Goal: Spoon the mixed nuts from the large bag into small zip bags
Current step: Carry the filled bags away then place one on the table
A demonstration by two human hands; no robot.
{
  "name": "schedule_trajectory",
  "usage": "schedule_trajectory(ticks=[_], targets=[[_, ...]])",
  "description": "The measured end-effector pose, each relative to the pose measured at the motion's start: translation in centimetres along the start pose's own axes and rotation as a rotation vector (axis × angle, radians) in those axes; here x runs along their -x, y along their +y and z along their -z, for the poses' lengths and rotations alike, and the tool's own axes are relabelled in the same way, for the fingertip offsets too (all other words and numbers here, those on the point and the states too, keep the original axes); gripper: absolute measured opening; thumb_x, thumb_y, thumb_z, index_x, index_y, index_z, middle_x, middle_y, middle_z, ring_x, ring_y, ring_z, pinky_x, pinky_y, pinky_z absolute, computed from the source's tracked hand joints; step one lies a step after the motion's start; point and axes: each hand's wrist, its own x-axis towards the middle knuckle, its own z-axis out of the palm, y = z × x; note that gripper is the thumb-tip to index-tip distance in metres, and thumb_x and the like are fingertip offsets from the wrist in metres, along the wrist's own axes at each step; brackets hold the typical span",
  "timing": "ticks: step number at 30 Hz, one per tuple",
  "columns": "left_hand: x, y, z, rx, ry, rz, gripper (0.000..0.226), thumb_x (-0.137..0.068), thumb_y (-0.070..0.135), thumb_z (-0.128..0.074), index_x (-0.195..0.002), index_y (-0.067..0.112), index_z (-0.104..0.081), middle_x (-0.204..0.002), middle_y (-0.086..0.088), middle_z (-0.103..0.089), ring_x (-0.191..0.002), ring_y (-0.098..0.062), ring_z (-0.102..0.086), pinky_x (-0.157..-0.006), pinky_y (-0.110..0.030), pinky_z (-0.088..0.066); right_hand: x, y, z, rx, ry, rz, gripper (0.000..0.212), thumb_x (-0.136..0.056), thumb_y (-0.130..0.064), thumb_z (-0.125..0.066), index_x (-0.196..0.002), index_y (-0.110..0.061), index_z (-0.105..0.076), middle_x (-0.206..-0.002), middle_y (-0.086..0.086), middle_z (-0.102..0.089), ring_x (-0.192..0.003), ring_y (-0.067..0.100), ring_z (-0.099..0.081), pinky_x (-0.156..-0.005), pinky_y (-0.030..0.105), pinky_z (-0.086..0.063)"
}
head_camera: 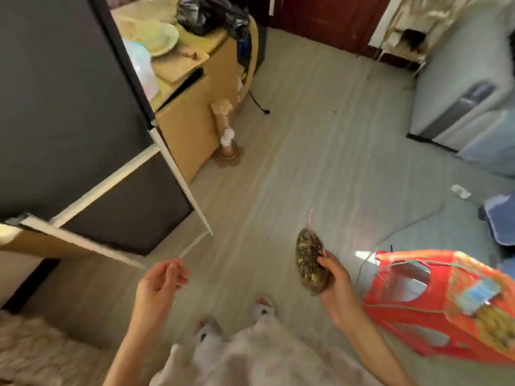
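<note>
Clear plump zip bag [310, 263] of knobbly nuts gripped by right hand [335, 285], left hand [161, 280] loosely curled, holding nothing

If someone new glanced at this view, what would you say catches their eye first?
Most likely the small clear bag packed with mixed nuts, held upright in the right hand above the pale floor at centre. Next, the bright orange-red bag at lower right. The left hand hangs loosely curled and holds nothing, beside a dark panel with white edging.
</note>
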Motion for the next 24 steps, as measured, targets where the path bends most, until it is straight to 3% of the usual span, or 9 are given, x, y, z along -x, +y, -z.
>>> schedule_trajectory(ticks=[11,16,19,21,24], targets=[[-8.6,8.5,-15.4,-0.172,-0.289,-0.090,0.022,-0.097,0.007,-0.042,-0.090,0.010,-0.062,-0.077,-0.005,-0.067,-0.070,-0.016,-0.063,-0.065,-0.023,-0.050,-6.5,-9.7,6.7,-0.213,0.197,0.068,0.022,-0.087,-0.005,-0.045,-0.097,-0.012,-0.063,-0.082,0.004,-0.071,-0.073,0.016,-0.065,-0.067,0.033,-0.045],[-14.2,10.6,-21.6,-0.212,-0.365,-0.065,0.021,-0.096,0.005,-0.043,-0.088,0.007,-0.063,-0.073,-0.006,-0.068,-0.064,-0.015,-0.063,-0.060,-0.018,-0.048,-11.5,-14.7,8.4,-0.332,0.280,0.124,0.024,-0.069,-0.014,-0.057,-0.090,-0.010,-0.067,-0.082,0.006,-0.072,-0.073,0.016,-0.066,-0.071,0.036,-0.045],[-18.8,12.4,-25.8,-0.194,-0.393,-0.055,0.022,-0.096,0.003,-0.043,-0.089,0.006,-0.063,-0.075,-0.012,-0.068,-0.065,-0.019,-0.063,-0.064,-0.030,-0.050,-15.3,-17.9,8.9,-0.336,0.301,0.193,0.017,-0.082,-0.006,-0.054,-0.090,-0.011,-0.068,-0.088,0.006,-0.071,-0.080,0.019,-0.064,-0.075,0.038,-0.044],[-22.3,14.2,-28.7,-0.190,-0.423,-0.062,0.023,-0.096,0.005,-0.044,-0.086,0.011,-0.063,-0.074,-0.009,-0.069,-0.070,-0.027,-0.064,-0.064,-0.033,-0.051,-18.0,-20.8,8.6,-0.269,0.358,0.232,0.024,-0.089,0.003,-0.050,-0.093,-0.014,-0.067,-0.094,0.005,-0.070,-0.089,0.021,-0.062,-0.083,0.041,-0.046],[-27.1,18.2,-33.4,-0.211,-0.465,-0.123,0.023,-0.095,0.007,-0.047,-0.082,0.016,-0.063,-0.072,-0.007,-0.069,-0.067,-0.025,-0.064,-0.060,-0.024,-0.051,-22.2,-25.3,9.0,-0.392,0.345,0.144,0.023,-0.094,-0.019,-0.046,-0.101,-0.023,-0.068,-0.085,-0.006,-0.072,-0.086,0.019,-0.063,-0.079,0.029,-0.047]])
